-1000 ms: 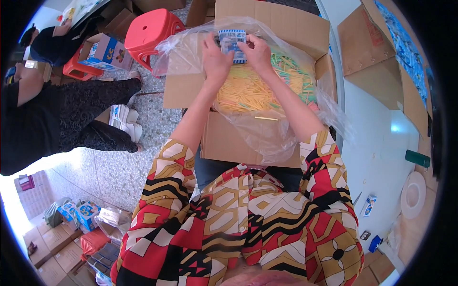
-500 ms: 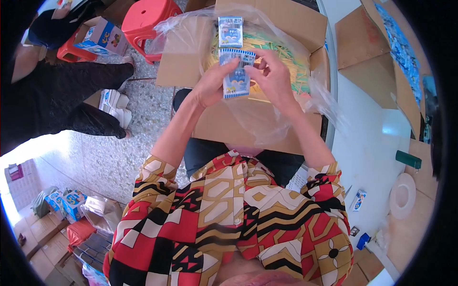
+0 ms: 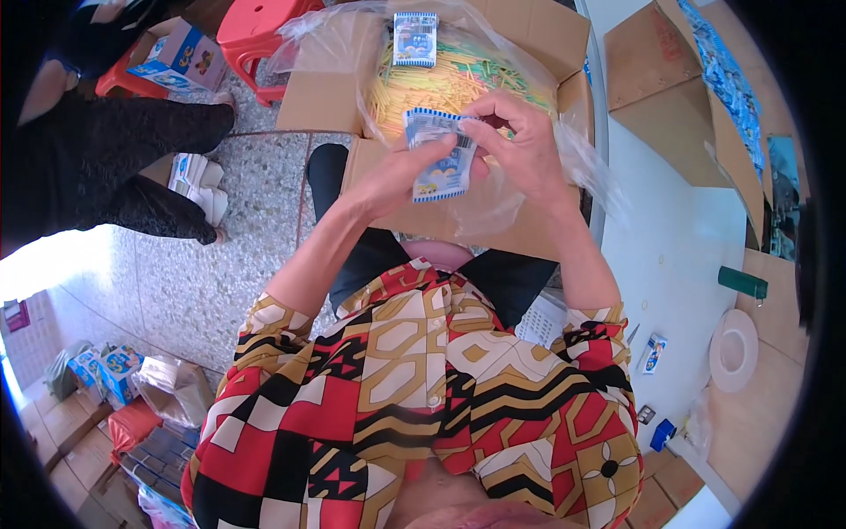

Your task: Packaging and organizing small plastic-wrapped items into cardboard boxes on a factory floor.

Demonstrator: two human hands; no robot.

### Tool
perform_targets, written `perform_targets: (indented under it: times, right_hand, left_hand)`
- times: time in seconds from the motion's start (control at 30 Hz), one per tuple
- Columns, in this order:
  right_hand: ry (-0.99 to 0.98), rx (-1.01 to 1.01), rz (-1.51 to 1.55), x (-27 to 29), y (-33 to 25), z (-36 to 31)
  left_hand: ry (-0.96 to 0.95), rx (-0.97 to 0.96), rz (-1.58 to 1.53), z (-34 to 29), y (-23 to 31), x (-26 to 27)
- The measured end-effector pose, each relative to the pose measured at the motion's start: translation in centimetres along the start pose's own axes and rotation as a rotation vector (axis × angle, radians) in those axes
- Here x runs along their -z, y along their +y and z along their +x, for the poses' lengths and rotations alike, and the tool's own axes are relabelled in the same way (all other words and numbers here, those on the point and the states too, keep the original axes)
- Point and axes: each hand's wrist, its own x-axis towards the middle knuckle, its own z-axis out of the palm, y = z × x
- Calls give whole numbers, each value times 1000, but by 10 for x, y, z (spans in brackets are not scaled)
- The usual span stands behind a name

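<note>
A small blue-and-white packet (image 3: 443, 178) with striped ends is held over the near flap of a cardboard box (image 3: 348, 97). My left hand (image 3: 392, 176) is closed on it, thumb across its printed front. At the packet's upper right corner, the fingers of my right hand (image 3: 522, 145) are pinched together on the edge. Farther off, a similar packet (image 3: 415, 40) rests on a heap of thin yellow and green sticks (image 3: 414, 84). Clear plastic film (image 3: 586, 167) lines the box and spills over its sides.
On the right, an open carton (image 3: 665, 115) holds many blue packets (image 3: 727, 79) beside a white surface (image 3: 652, 256). A green object (image 3: 742, 282), a white ring (image 3: 733, 351) and another packet (image 3: 654, 353) lie there. Red stools (image 3: 256, 40) and a person's dark-clothed legs (image 3: 123, 159) are on the left.
Both hands and the held packet have moved slightly nearer to me, away from the packet on the sticks. The held packet looks more crumpled at its upper right corner.
</note>
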Motion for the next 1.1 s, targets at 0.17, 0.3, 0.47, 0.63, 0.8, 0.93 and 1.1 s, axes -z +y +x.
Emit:
perform_targets:
  times: [0.17,0.3,0.47,0.63,0.8,0.93,1.1]
  right_hand:
    - [23,-23,186,-5,-3,-3]
    - [12,-136,65,-4,-9,-11]
    - [-6,-117,-68,1,-11,-16]
    - [82,10,-326,5,-1,-24]
    - [37,-73,-27,5,0,-26]
    - [-88,-184,14,4,-10,-23]
    - [-63,-106,-136,7,-7,-20]
  left_hand:
    - [5,-153,-16,-6,-2,-7]
    - [149,-244,141,-8,-8,-16]
    - [82,-201,26,-11,-11,-15]
    - [-14,-93,-133,-16,-8,-14]
    - [21,-124,-74,-15,-15,-7]
    - [157,-226,117,-17,-18,-12]
    - [208,-242,218,-20,-8,-13]
